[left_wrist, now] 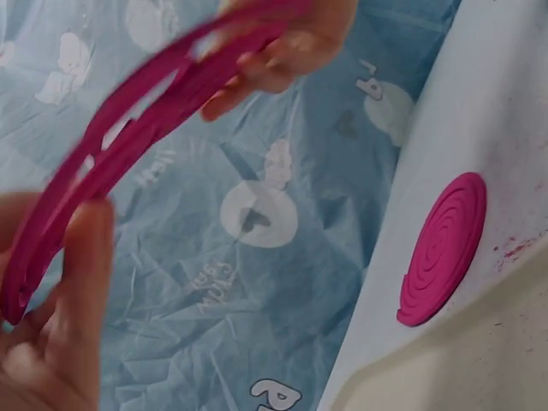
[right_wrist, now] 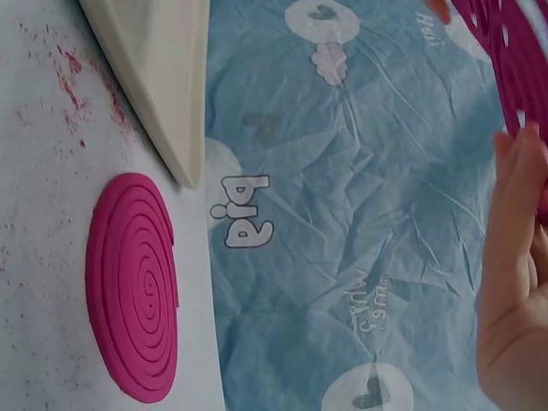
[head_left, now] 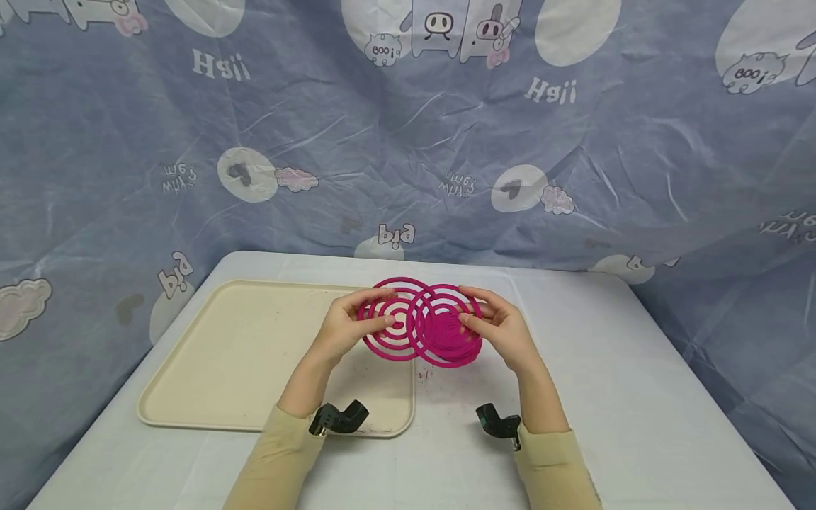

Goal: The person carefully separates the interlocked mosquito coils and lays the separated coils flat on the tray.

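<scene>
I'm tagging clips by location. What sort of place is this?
Probably a makeshift recording setup, not a lived-in room: a white table against a wrinkled cartoon-print cloth backdrop, with a beige tray and pink mosquito coils.

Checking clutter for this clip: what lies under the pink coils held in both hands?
Under the held coils a stacked pink coil disc lies on the white table, beside the cream tray. From the head view the coils hide most of it.

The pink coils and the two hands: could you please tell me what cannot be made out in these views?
- Head view: the lying coil sits behind the held coils, its outline unclear.
- Left wrist view: the left hand is blurred and cut by the frame edge.
- Right wrist view: the right hand is cut off, its grip hidden.
</scene>
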The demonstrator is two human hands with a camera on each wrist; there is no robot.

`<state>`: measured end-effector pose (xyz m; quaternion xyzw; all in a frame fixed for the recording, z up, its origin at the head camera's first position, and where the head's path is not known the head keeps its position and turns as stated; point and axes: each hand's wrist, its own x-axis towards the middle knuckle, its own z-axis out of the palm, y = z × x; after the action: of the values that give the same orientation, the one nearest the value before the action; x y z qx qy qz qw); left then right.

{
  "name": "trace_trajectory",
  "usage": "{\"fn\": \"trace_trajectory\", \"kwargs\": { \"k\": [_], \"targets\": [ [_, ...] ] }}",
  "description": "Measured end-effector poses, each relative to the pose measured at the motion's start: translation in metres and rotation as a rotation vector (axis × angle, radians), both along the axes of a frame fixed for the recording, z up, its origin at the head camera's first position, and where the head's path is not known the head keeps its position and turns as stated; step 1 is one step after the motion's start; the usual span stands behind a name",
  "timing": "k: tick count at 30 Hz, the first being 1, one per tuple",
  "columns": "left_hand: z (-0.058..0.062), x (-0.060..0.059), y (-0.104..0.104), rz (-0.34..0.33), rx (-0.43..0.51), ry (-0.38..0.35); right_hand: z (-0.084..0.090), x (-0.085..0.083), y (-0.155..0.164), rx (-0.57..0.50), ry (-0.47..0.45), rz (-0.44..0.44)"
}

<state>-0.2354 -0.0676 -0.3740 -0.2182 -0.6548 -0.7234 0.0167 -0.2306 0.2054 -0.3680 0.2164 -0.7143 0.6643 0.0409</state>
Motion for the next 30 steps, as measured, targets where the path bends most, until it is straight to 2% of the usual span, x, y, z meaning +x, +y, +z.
{"fn": "trace_trajectory", "kwargs": {
  "k": [2,5,10,13,15,18,21,25,30],
  "targets": [
    [-0.001,-0.001,-0.004,-0.099,-0.084,0.012,0.001,0.000,0.004,0.048,-0.007,0.095],
    [-0.001,-0.002,-0.007,-0.195,-0.179,0.023,0.001,0.001,0.010,0.104,-0.016,0.213],
    [0.000,-0.001,-0.011,-0.279,-0.227,-0.002,0.001,0.002,0.014,0.150,-0.063,0.309],
    [0.002,0.000,-0.011,-0.284,-0.250,-0.004,0.000,0.001,0.011,0.185,-0.072,0.289],
    [0.002,0.000,-0.009,-0.265,-0.245,-0.008,-0.001,0.001,0.007,0.194,-0.070,0.244],
    [0.001,0.000,-0.006,-0.190,-0.211,-0.005,-0.002,0.001,0.001,0.149,-0.071,0.166],
    [0.003,0.002,0.000,-0.105,-0.141,-0.024,-0.002,0.001,-0.006,0.077,-0.051,0.096],
    [0.000,0.004,0.014,0.029,-0.017,-0.021,-0.004,0.000,-0.015,-0.021,0.025,-0.022],
    [-0.005,0.006,0.027,0.173,0.096,0.030,-0.005,0.000,-0.023,-0.140,0.094,-0.135]
  ]
}}
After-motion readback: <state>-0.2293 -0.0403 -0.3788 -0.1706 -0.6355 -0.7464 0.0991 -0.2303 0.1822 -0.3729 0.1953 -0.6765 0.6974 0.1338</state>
